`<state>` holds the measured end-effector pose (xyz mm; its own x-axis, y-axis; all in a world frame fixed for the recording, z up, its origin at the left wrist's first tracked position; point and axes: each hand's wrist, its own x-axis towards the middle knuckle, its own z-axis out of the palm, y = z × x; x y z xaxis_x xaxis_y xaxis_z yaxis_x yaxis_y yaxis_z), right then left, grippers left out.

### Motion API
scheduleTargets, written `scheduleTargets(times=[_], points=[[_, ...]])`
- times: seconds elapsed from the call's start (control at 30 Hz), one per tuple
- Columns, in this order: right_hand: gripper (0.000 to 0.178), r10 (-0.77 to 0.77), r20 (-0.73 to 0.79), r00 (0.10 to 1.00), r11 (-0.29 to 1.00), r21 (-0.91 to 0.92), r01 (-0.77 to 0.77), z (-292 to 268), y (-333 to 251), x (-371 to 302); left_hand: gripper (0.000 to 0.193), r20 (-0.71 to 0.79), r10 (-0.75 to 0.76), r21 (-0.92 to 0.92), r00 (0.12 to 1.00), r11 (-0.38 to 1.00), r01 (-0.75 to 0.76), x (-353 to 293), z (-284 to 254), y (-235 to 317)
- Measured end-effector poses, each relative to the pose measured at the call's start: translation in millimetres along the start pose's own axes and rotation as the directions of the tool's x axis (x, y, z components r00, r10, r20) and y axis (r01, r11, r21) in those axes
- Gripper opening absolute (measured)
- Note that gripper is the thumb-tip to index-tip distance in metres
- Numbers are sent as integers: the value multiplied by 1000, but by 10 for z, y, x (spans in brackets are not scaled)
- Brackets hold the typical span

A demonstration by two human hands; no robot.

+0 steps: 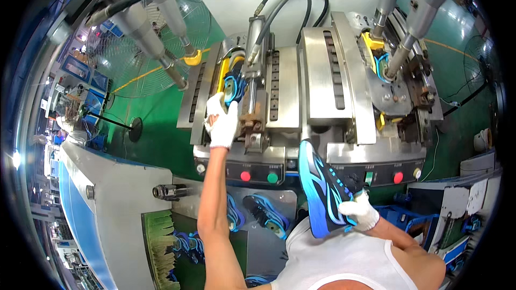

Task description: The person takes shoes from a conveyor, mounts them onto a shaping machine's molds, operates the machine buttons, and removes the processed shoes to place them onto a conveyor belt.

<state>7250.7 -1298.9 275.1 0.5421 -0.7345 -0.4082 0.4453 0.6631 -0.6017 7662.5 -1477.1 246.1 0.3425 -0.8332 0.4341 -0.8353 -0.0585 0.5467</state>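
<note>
My left hand (221, 123), in a white glove, reaches into the left station of a metal press. Its thumb and fingers are spread at the near end of a black and blue sneaker (235, 87), which sits in the station beside a yellow pad (223, 75). Whether the fingertips touch the shoe I cannot tell. My right hand (361, 212), also gloved in white, is closed round one end of another sneaker (317, 193). That shoe is tilted in front of my body, its blue and black sole side partly turned up, its other end near the press's front edge.
Below the press front, with its red button (245, 175) and green button (272, 178), more sneakers (266, 215) lie on a metal plate. A machine opening with green strip flaps (158, 249) stands at left. Press cylinders (142, 35) slant over both sides. A fan (153, 43) stands behind.
</note>
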Motion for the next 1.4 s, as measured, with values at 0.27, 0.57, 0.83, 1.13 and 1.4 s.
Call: scheduleTargets(times=[0.27, 0.57, 0.83, 1.13, 1.4], points=[[72, -112, -142, 983, 977, -194, 84, -206, -376, -11, 70, 116, -226, 294, 967, 938, 184, 1064, 1232, -602], [76, -100, -143, 985, 992, -89, 88, 135, -427, 433, 77, 174, -257, 350, 951, 919, 184, 1528, 261, -523], [55, -145, -103, 984, 962, -246, 117, 763, -260, 1548, 60, -157, -318, -135, 935, 945, 298, -605, -1463, -37], [17, -274, -225, 935, 869, -475, 141, 2130, -18, 4728, 69, -252, -897, -78, 362, 392, 917, -3745, -1970, -335], [40, -454, -93, 886, -194, -960, -200, 1904, 502, 6081, 72, -651, -745, 351, 143, -130, 927, -6684, -1168, 50]])
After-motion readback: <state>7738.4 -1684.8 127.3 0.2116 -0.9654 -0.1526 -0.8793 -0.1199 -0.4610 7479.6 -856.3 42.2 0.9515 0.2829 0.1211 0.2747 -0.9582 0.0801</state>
